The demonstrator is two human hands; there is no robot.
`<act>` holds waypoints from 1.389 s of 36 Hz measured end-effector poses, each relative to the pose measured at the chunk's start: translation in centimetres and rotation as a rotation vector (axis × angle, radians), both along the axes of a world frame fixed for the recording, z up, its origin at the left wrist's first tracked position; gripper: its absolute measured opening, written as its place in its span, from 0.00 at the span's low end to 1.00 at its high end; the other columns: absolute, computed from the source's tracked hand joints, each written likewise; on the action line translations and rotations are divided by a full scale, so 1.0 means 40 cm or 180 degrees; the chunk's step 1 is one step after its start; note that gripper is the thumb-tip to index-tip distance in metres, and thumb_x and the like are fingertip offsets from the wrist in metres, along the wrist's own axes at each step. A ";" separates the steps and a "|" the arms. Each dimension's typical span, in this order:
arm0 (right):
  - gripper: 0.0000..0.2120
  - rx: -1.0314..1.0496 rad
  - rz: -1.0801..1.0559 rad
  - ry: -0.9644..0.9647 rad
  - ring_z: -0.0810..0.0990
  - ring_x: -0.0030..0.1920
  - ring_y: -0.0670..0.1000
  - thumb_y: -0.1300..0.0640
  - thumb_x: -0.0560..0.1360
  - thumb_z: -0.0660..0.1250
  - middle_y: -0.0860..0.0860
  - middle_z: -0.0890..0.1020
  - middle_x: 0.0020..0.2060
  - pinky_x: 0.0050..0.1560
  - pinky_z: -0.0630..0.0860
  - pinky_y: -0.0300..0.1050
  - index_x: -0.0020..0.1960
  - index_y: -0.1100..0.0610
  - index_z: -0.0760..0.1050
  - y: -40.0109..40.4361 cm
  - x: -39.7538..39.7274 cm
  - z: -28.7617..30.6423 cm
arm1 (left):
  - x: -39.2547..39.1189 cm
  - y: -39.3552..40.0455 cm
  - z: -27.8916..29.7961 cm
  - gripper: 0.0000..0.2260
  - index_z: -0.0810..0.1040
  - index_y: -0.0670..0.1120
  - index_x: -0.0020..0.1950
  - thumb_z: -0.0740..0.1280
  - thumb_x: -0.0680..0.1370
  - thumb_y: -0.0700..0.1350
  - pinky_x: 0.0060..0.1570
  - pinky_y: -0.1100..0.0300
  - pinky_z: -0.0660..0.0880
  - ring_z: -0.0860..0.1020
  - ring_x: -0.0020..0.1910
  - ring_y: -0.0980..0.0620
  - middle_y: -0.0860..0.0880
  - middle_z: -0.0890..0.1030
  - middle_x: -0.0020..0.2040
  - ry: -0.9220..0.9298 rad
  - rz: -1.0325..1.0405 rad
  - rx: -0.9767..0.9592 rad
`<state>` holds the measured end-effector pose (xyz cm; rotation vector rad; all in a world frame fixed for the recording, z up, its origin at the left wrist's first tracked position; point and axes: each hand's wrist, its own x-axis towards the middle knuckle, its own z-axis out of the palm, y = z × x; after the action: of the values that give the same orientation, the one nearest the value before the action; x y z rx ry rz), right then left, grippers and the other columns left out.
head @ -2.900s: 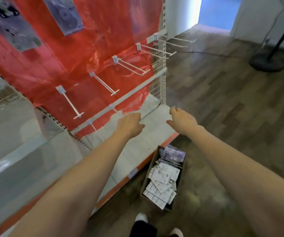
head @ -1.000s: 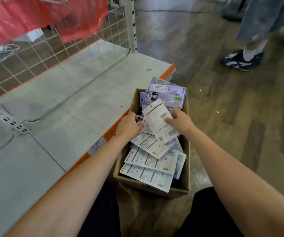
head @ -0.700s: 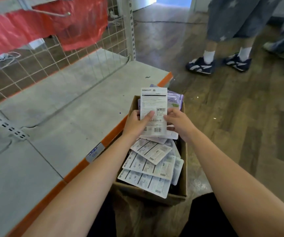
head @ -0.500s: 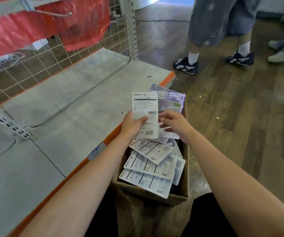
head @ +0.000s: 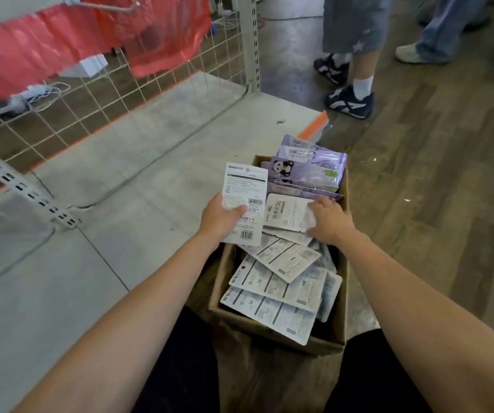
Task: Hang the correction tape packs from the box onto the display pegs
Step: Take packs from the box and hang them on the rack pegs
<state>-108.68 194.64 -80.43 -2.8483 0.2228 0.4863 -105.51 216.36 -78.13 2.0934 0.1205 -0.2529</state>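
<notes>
Over box (head: 333,338) | left hand (head: 219,219) grips pack (head: 244,189) | thumb across face

Wood-plank floor (head: 436,210) carries the cardboard box (head: 339,332), set under both hands' fingers; grey shelf base (head: 97,234) lies just left of the fingers w/ an orange front edge. Small dark scrap (head: 281,121) sits on it, well beyond the fingertips.

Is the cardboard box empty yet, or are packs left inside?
Not empty. The box holds many overlapping white packs and purple ones at its far end.
</notes>
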 end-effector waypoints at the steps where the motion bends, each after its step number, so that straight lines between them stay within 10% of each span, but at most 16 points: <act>1: 0.34 -0.0031 -0.0018 0.0051 0.57 0.74 0.58 0.52 0.75 0.69 0.53 0.58 0.75 0.72 0.56 0.59 0.76 0.54 0.57 0.004 0.000 0.001 | -0.001 -0.004 -0.001 0.14 0.74 0.46 0.63 0.68 0.77 0.43 0.55 0.55 0.75 0.78 0.58 0.49 0.49 0.79 0.61 -0.0005 -0.0033 0.0002; 26: 0.50 -0.0235 -0.0433 0.0280 0.54 0.74 0.61 0.26 0.62 0.68 0.59 0.58 0.74 0.71 0.55 0.60 0.73 0.54 0.60 0.031 0.003 -0.009 | -0.008 -0.015 0.011 0.15 0.73 0.46 0.64 0.68 0.78 0.43 0.52 0.58 0.73 0.77 0.58 0.49 0.49 0.79 0.62 -0.0008 -0.0245 0.0029; 34: 0.21 0.1266 -0.0669 -0.0281 0.76 0.58 0.55 0.51 0.75 0.70 0.51 0.77 0.58 0.50 0.71 0.45 0.64 0.59 0.71 0.016 0.009 0.039 | 0.012 0.006 0.020 0.12 0.75 0.46 0.60 0.68 0.77 0.42 0.53 0.55 0.76 0.79 0.54 0.51 0.49 0.80 0.60 0.0054 -0.0038 -0.0387; 39: 0.06 0.3391 -0.1613 -0.0923 0.79 0.52 0.56 0.60 0.77 0.68 0.55 0.80 0.53 0.57 0.77 0.56 0.51 0.55 0.72 0.004 0.017 0.079 | 0.028 0.018 0.046 0.11 0.74 0.46 0.59 0.67 0.78 0.40 0.39 0.66 0.74 0.79 0.46 0.58 0.52 0.80 0.55 0.0012 0.0082 -0.0852; 50: 0.17 0.4171 -0.1753 -0.0981 0.80 0.58 0.53 0.63 0.78 0.65 0.52 0.79 0.61 0.59 0.77 0.54 0.66 0.57 0.70 0.032 0.021 0.107 | 0.035 0.003 0.087 0.12 0.74 0.46 0.61 0.67 0.78 0.38 0.49 0.57 0.78 0.81 0.52 0.53 0.50 0.81 0.56 -0.0056 0.0151 -0.1639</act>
<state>-107.83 195.94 -76.16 -1.4552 0.4092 0.0046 -104.11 216.50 -74.64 1.5790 0.0835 -0.2102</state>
